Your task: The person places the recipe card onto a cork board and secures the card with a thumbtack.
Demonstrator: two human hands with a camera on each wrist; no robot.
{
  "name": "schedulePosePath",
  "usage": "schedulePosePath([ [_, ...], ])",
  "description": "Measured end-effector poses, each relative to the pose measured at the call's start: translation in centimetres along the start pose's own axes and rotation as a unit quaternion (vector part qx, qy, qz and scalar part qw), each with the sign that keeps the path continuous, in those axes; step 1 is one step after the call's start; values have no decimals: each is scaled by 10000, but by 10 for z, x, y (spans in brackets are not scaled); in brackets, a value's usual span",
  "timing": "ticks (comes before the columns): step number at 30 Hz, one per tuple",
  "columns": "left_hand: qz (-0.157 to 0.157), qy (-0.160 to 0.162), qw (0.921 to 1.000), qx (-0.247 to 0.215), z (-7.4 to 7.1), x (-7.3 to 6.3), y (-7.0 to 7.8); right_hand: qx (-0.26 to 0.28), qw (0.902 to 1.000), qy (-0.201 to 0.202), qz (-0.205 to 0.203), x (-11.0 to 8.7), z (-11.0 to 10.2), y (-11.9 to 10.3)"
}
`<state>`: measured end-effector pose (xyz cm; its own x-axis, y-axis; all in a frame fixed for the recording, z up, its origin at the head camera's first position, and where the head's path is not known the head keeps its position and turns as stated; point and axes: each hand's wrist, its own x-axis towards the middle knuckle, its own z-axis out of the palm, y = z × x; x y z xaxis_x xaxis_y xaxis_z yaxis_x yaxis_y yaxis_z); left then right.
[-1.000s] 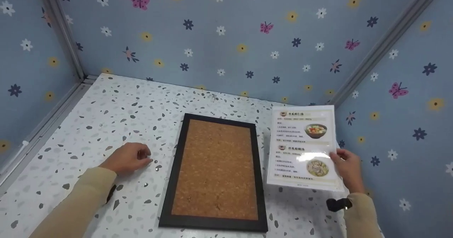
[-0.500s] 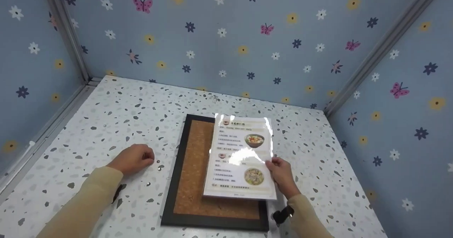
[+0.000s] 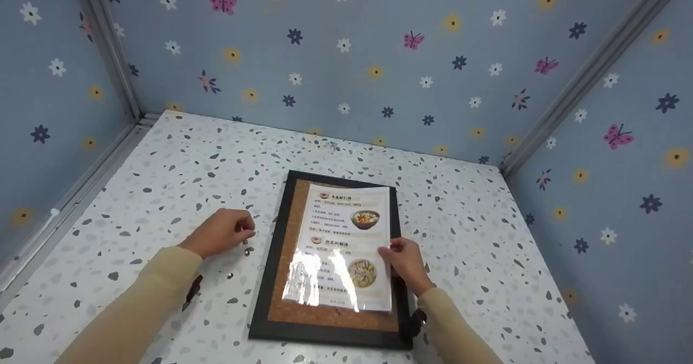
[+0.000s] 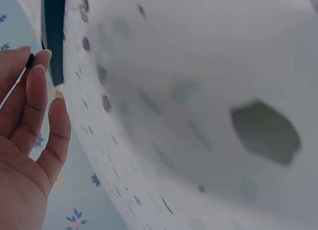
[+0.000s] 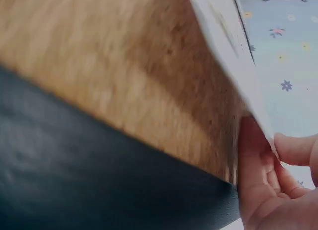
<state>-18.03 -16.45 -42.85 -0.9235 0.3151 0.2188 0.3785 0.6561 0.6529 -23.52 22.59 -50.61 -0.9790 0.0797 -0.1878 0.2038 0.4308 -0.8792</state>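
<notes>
My right hand (image 3: 406,261) pinches the right edge of a laminated recipe sheet (image 3: 346,228) between thumb and fingers. The sheet lies over the black-framed corkboard (image 3: 330,329), with Chinese text and two soup pictures facing up. In the right wrist view, the sheet (image 5: 233,56) is tilted, its near edge lifted off the cork (image 5: 124,71), and my fingers reach underneath. Left of the board, my left hand (image 3: 219,231) hovers over or rests on the table; which one is unclear. Its thumb and fingertip pinch a small black tack-like piece (image 4: 30,61).
Small shiny tacks, such as one tack (image 3: 230,275), lie on the speckled white table (image 3: 178,190) close to my left hand. Blue flowered panels stand behind (image 3: 319,71) and on both sides, with grey metal posts at the corners.
My right hand has carried the recipe sheet leftward from beside the corkboard to over it, and lowered it inside the frame. My left hand stays by the board's left side, nearly unmoved.
</notes>
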Motion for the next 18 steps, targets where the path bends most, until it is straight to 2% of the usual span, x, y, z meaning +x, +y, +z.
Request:
schedulePosePath([
  [2, -113, -390, 9992, 58, 21, 13, -45, -188, 9998, -40, -76, 0, 0, 1],
  [3, 41, -483, 9988, -41, 28, 17, -62, -297, 9994, -81, -138, 1, 0, 1],
  [5, 17, -513, 9986, -153, 38, 21, -71, -579, 9980, -129, -234, 1, 1, 1],
  [12, -290, -603, 9975, -212, 50, 27, -60, -1691, 9834, -227, -619, 8, 2, -3],
  [16, -291, -736, 9965, -258, 54, 31, -55, -1891, 9788, -316, -723, 9, 0, -6],
  [18, -279, -855, 9954, -325, 56, 31, -53, -1885, 9797, -363, -584, 8, 0, -7],
])
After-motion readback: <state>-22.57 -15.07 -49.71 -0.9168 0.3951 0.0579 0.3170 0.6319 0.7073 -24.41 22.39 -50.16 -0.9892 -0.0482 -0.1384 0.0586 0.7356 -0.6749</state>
